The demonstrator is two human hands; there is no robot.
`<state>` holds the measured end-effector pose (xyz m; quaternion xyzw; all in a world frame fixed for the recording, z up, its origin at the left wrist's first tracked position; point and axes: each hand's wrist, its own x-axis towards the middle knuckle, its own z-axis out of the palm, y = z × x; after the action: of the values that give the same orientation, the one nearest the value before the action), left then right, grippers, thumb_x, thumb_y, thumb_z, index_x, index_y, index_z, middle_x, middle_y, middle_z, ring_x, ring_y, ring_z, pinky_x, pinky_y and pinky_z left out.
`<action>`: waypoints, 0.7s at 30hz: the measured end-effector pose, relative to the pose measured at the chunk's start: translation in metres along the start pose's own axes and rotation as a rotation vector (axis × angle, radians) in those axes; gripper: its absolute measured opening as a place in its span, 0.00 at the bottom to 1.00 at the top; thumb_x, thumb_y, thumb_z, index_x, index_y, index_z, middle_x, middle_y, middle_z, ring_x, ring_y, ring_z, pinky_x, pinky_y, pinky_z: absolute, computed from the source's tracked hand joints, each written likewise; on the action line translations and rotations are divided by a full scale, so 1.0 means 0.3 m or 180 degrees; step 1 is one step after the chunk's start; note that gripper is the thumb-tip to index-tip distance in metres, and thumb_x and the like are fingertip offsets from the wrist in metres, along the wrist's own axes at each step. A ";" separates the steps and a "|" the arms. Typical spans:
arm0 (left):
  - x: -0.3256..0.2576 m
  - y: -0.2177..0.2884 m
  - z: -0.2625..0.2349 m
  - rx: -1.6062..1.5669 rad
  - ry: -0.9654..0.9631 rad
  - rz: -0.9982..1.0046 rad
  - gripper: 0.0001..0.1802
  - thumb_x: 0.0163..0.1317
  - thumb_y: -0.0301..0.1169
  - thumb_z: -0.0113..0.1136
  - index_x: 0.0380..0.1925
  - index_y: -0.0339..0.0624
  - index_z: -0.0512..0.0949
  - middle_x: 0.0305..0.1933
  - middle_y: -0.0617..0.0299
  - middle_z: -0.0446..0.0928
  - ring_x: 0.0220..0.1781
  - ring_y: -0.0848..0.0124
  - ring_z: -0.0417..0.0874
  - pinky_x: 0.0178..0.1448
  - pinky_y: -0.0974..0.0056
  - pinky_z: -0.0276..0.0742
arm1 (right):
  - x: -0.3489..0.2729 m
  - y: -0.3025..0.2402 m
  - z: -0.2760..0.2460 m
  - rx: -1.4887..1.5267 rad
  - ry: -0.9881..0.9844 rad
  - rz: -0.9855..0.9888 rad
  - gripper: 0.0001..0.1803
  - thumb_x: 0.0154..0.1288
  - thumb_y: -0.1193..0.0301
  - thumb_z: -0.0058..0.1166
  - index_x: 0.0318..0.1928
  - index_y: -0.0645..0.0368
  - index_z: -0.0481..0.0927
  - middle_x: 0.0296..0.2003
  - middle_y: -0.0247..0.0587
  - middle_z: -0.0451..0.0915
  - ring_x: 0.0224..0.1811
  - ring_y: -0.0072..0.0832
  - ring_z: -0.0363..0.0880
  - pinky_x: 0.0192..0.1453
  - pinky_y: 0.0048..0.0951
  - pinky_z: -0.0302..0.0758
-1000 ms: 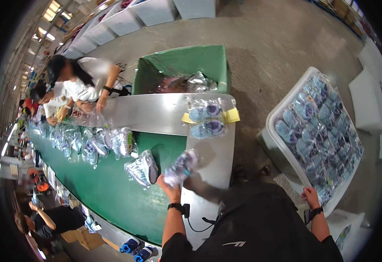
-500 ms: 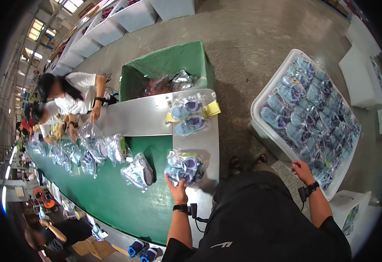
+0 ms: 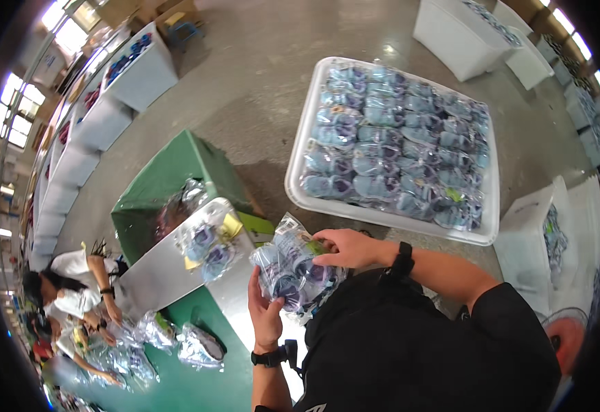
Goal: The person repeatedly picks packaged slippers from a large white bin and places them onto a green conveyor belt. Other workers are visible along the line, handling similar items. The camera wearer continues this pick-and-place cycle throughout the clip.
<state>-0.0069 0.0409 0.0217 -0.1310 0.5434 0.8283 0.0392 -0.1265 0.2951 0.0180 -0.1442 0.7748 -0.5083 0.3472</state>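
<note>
A clear bag of blue-purple shoes [image 3: 293,271] is gripped in both hands above the metal chute's [image 3: 156,275] end: the left hand [image 3: 266,312] is cupped under its lower edge, the right hand [image 3: 344,248] closed over its top. The filled white bin [image 3: 300,185] lies beyond, nearer the right hand.

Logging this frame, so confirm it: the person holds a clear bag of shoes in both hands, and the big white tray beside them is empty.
Not quite. The left hand and right hand do hold the clear bag of shoes, but the big white tray is not empty: the head view shows it packed with rows of bagged bluish shoes.
</note>
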 end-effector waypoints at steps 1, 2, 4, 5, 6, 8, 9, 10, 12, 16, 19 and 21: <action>0.008 0.014 0.046 0.0151 -0.0088 0.0040 0.45 0.55 0.20 0.60 0.75 0.33 0.54 0.71 0.50 0.63 0.71 0.63 0.67 0.72 0.61 0.65 | -0.025 -0.003 -0.012 -0.0318 0.0125 -0.0153 0.31 0.70 0.56 0.58 0.63 0.67 0.73 0.49 0.49 0.84 0.47 0.34 0.82 0.53 0.35 0.77; 0.018 0.027 0.082 0.0375 -0.0187 0.0021 0.45 0.56 0.21 0.61 0.74 0.33 0.55 0.72 0.50 0.63 0.72 0.63 0.66 0.73 0.61 0.63 | -0.051 0.005 -0.039 -0.0155 0.0113 -0.0050 0.30 0.71 0.57 0.56 0.63 0.67 0.73 0.49 0.49 0.83 0.48 0.35 0.82 0.54 0.35 0.77; 0.037 0.046 0.138 0.0830 -0.0363 -0.0003 0.44 0.56 0.24 0.63 0.74 0.32 0.57 0.74 0.50 0.61 0.73 0.63 0.65 0.76 0.59 0.60 | -0.105 0.036 -0.100 0.0238 0.0074 0.0090 0.28 0.72 0.58 0.53 0.62 0.67 0.74 0.50 0.49 0.83 0.49 0.36 0.81 0.56 0.35 0.75; 0.053 0.045 0.168 0.0925 -0.0488 0.0044 0.43 0.57 0.25 0.64 0.73 0.32 0.58 0.73 0.51 0.62 0.73 0.63 0.65 0.75 0.60 0.59 | -0.128 0.055 -0.124 0.0414 0.0072 0.0018 0.27 0.72 0.59 0.52 0.62 0.67 0.75 0.50 0.49 0.83 0.50 0.35 0.81 0.57 0.34 0.74; 0.054 0.041 0.202 0.0814 -0.0550 0.0001 0.43 0.57 0.26 0.64 0.73 0.32 0.57 0.73 0.51 0.62 0.73 0.63 0.65 0.76 0.60 0.59 | -0.151 0.075 -0.147 0.0578 0.0083 -0.0034 0.26 0.73 0.60 0.50 0.61 0.67 0.75 0.51 0.48 0.82 0.51 0.34 0.80 0.58 0.33 0.73; 0.062 0.037 0.276 0.0747 -0.0659 -0.0054 0.44 0.57 0.27 0.65 0.73 0.32 0.57 0.72 0.51 0.63 0.73 0.63 0.65 0.76 0.60 0.58 | -0.202 0.109 -0.198 0.0749 0.0147 -0.0082 0.24 0.73 0.62 0.49 0.60 0.68 0.76 0.51 0.47 0.82 0.53 0.32 0.79 0.60 0.32 0.72; 0.073 0.031 0.318 0.0645 -0.0694 -0.0074 0.44 0.58 0.28 0.66 0.73 0.32 0.57 0.71 0.51 0.64 0.72 0.63 0.66 0.76 0.60 0.58 | -0.234 0.125 -0.226 0.0756 0.0193 -0.0079 0.24 0.73 0.63 0.48 0.60 0.68 0.76 0.51 0.46 0.82 0.53 0.31 0.78 0.61 0.32 0.71; 0.086 0.025 0.360 0.0550 -0.0731 -0.0092 0.44 0.58 0.28 0.67 0.73 0.32 0.57 0.71 0.51 0.64 0.71 0.63 0.66 0.76 0.60 0.58 | -0.262 0.140 -0.255 0.0759 0.0263 -0.0207 0.23 0.73 0.63 0.48 0.60 0.68 0.76 0.51 0.46 0.82 0.54 0.30 0.77 0.62 0.31 0.70; 0.106 0.013 0.443 0.0489 -0.0807 -0.0092 0.44 0.59 0.29 0.68 0.73 0.32 0.57 0.70 0.51 0.66 0.70 0.64 0.68 0.75 0.60 0.59 | -0.310 0.167 -0.307 0.0928 0.0402 -0.0196 0.24 0.74 0.61 0.47 0.60 0.67 0.76 0.51 0.45 0.82 0.52 0.27 0.78 0.60 0.30 0.71; 0.147 -0.017 0.626 0.0512 -0.0962 -0.0133 0.44 0.58 0.31 0.66 0.73 0.32 0.58 0.68 0.51 0.68 0.68 0.64 0.71 0.72 0.60 0.63 | -0.454 0.237 -0.463 0.1403 0.0389 0.0306 0.27 0.76 0.53 0.47 0.62 0.62 0.74 0.50 0.43 0.81 0.49 0.25 0.80 0.53 0.29 0.76; 0.204 -0.022 0.801 0.0386 -0.1338 -0.0330 0.48 0.54 0.37 0.66 0.72 0.30 0.58 0.66 0.49 0.71 0.65 0.61 0.75 0.70 0.58 0.68 | -0.560 0.309 -0.625 0.2329 0.0446 0.0481 0.31 0.76 0.51 0.47 0.67 0.62 0.70 0.52 0.41 0.79 0.55 0.26 0.78 0.53 0.30 0.78; 0.250 -0.045 0.929 0.0243 -0.1828 -0.0606 0.49 0.52 0.38 0.66 0.72 0.28 0.58 0.66 0.47 0.72 0.65 0.58 0.76 0.70 0.57 0.68 | -0.608 0.383 -0.713 0.2521 0.0534 0.0274 0.32 0.73 0.44 0.49 0.62 0.59 0.72 0.50 0.40 0.80 0.48 0.28 0.81 0.45 0.31 0.80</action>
<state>-0.1249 0.2943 0.0949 0.0598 0.5260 0.8030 0.2736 -0.1274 0.5981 0.0391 0.0751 0.5501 -0.7624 0.3324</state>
